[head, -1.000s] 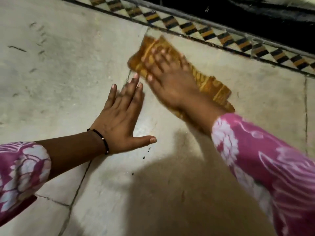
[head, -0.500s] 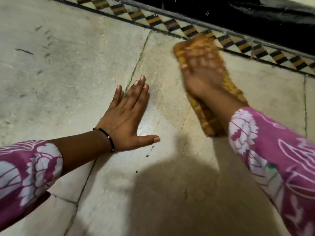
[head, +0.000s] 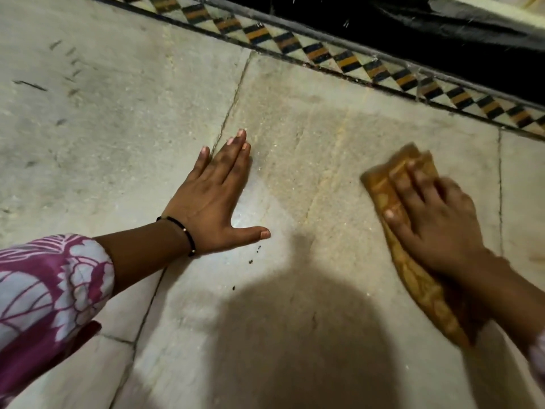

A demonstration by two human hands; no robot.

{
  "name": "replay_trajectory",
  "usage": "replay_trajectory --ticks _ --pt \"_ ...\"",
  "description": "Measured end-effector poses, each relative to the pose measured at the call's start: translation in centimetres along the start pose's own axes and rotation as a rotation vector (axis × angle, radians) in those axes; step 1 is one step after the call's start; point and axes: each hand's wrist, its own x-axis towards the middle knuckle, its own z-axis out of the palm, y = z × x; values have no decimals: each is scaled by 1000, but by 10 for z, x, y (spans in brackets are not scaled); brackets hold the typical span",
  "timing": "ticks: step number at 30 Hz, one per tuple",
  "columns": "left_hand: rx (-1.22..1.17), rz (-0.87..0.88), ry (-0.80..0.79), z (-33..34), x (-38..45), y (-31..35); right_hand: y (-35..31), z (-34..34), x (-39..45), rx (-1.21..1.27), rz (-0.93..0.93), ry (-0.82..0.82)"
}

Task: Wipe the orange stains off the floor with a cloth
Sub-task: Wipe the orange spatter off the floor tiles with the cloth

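Note:
An orange-yellow cloth lies folded long on the pale stone floor at the right. My right hand presses flat on top of it, fingers spread over its front end, so most of the cloth's middle is hidden. My left hand rests flat on the floor at the centre, fingers apart, holding nothing, with a black band on the wrist. Faint yellowish-orange smears streak the slab between the two hands.
A checkered border strip of black, orange and white tiles runs diagonally along the top, with a dark band behind it. Slab joints cross the floor. Small dark crumbs lie near my left thumb. My shadow covers the lower middle.
My right hand has swept the cloth from beside the left fingertips, up toward the border strip, then right and back toward me. The left hand has stayed planted.

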Motion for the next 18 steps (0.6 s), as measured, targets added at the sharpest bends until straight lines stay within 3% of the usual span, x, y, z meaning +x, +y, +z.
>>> replay_trajectory --ticks 4,7,10,14,18 --pt "2 -2 0 0 -1 0 -26 -14 94 124 184 72" --pt "-2 -6 -7 -1 -1 1 -89 -22 120 114 48 62" --pt "9 -7 -13 -1 -1 1 -132 -13 84 98 -160 125" --pt "24 -14 -30 0 0 -1 -88 11 -8 112 -258 85" --pt "54 -28 -36 4 1 -3 -13 18 -18 166 18 71"
